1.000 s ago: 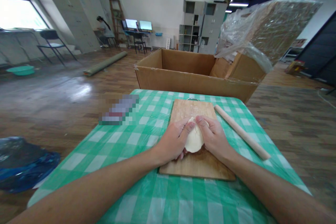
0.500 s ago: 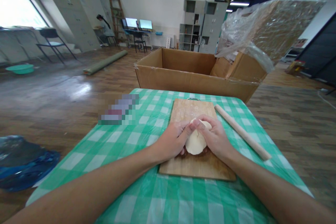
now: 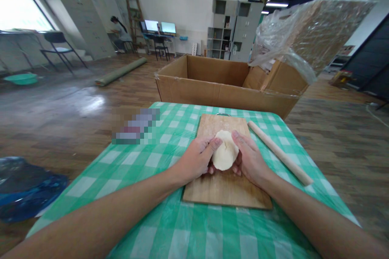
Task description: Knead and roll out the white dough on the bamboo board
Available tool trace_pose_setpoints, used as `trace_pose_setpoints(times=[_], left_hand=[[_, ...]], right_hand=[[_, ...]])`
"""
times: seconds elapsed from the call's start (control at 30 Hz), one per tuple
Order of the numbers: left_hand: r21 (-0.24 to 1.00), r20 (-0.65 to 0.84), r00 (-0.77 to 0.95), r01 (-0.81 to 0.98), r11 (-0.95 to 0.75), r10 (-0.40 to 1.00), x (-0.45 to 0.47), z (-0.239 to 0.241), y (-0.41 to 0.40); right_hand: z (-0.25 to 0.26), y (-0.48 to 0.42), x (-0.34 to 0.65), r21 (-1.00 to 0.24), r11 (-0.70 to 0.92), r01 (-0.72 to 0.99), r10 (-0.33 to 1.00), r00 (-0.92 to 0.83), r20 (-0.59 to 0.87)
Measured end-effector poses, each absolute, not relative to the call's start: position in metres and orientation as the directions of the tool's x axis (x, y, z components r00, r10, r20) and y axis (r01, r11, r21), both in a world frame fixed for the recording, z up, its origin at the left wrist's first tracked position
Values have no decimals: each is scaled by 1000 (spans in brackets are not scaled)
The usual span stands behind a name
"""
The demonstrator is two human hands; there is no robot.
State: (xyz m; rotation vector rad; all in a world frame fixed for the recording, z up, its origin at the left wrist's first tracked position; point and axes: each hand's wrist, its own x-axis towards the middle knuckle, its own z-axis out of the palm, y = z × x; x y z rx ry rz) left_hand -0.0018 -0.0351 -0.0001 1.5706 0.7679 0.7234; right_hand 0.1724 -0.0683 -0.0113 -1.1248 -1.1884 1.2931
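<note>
A pale, flattened round of dough (image 3: 225, 152) is held up between both hands over the wooden cutting board (image 3: 227, 192). My left hand (image 3: 199, 156) grips its left edge, thumb on the face towards me and fingers curled behind. On the opposite edge, my right hand (image 3: 251, 156) holds the dough the same way, its thumb near the upper right rim. A small crease shows in the middle of the dough. To the right of the board lies a wooden rolling pin (image 3: 279, 153), slanting towards me. The parts of the fingers behind the dough are hidden.
The table has a green and white checked cloth (image 3: 146, 166). At its left edge is a blurred-out flat object (image 3: 136, 126). A large cardboard box (image 3: 225, 87) with plastic wrap stands beyond the table. Blue plastic (image 3: 30, 190) lies low on the left. Far back, a person (image 3: 121, 32) sits.
My thumbs have moved apart from the middle of the dough to its two sides. The dough now shows its whole round face and sits slightly higher.
</note>
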Motion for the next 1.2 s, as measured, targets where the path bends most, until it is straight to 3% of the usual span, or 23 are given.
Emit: trace_pose_setpoints(times=[0.1, 0.23, 0.4, 0.6, 0.8, 0.9, 1.0, 1.2], left_hand=[[984, 67, 518, 107, -142, 853, -2, 1, -37], [986, 31, 482, 129, -106, 876, -1, 1, -38], [998, -53, 651, 16, 55, 757, -1, -3, -29], [999, -33, 718, 25, 21, 695, -5, -2, -28], [999, 3, 666, -26, 19, 746, -1, -7, -34], [993, -47, 686, -49, 111, 726, -1, -8, -32], [980, -106, 723, -39, 193, 683, -2, -6, -31], [989, -31, 573, 137, -58, 819, 0, 2, -42]], right_hand=[[-10, -68, 173, -1000, 16, -2, 993, -115, 16], [-1, -69, 175, -993, 91, 81, 996, -22, 89], [3, -71, 177, -978, 119, 174, 992, -58, 110], [-6, -70, 179, -996, 5, 94, 999, -54, 0], [-11, -65, 184, -977, 164, 135, 984, -97, 151], [-10, -67, 182, -971, 177, 159, 983, -71, 167], [-9, -72, 179, -983, 152, 101, 976, -172, 134], [-11, -76, 176, -976, 141, 169, 981, -153, 115]])
